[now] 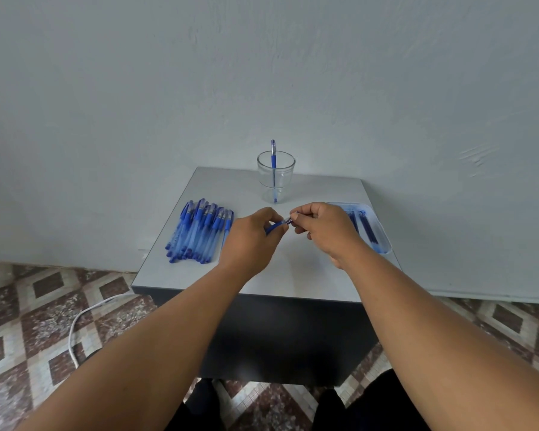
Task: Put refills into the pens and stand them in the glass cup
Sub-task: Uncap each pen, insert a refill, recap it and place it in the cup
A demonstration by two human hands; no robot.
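A translucent blue plastic pen (274,227) is gripped by the left hand (251,236) above the grey worktop (296,265), its long axis level, open end pointing right. That end is pinched by the right hand (322,228), probably for seating the refill. One finished pen (273,163) stands upright in the clear glass cup (275,175).

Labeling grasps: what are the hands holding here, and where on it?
One blue pen, above the table. Left hand grips its barrel; right hand pinches its tip end.
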